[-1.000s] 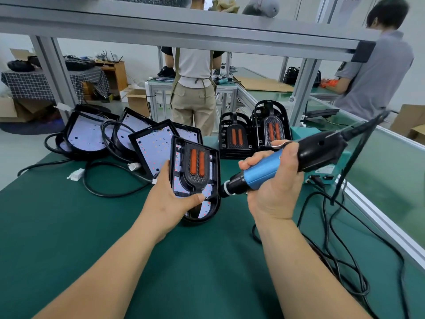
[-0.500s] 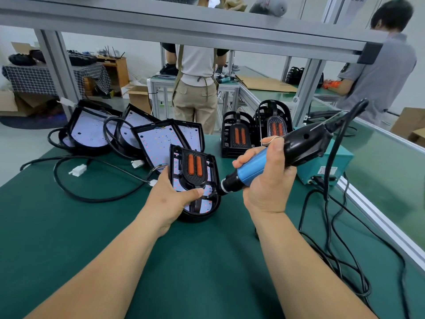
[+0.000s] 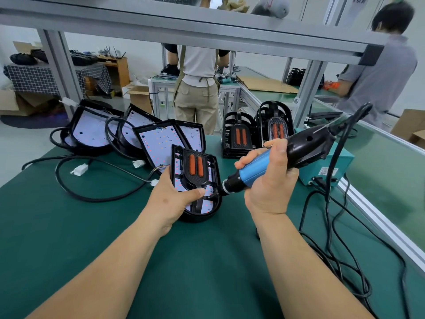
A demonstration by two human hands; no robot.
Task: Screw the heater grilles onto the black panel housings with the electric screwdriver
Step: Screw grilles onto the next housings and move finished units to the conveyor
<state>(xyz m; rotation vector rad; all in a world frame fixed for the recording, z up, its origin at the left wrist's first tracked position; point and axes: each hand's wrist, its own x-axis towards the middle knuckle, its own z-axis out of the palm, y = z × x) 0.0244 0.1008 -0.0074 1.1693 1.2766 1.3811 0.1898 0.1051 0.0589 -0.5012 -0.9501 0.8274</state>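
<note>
Head cam, looking down at the green bench (image 3: pixel 92 238). Left hand (image 3: pixel 174 199) has the housing (image 3: pixel 208 212) tipped up, its bottom end on the bench. The fingers wrap round the left edge and the thumb is pressed flat on the stem of the grille (image 3: pixel 195 168), which sits inside the housing with its two orange bars showing.

Right hand (image 3: pixel 269 187) is curled tight round the blue grip of the screwdriver (image 3: pixel 301 149). It's angled down to the left, with the bit touching the housing's lower right, just beside that thumb.

Behind are more panels (image 3: pixel 161 143) lying face up, plus two finished units (image 3: pixel 239 137) standing upright. A teal box (image 3: pixel 343 161) sits to the right, and black cables (image 3: pixel 331 249) trail over the bench.
</note>
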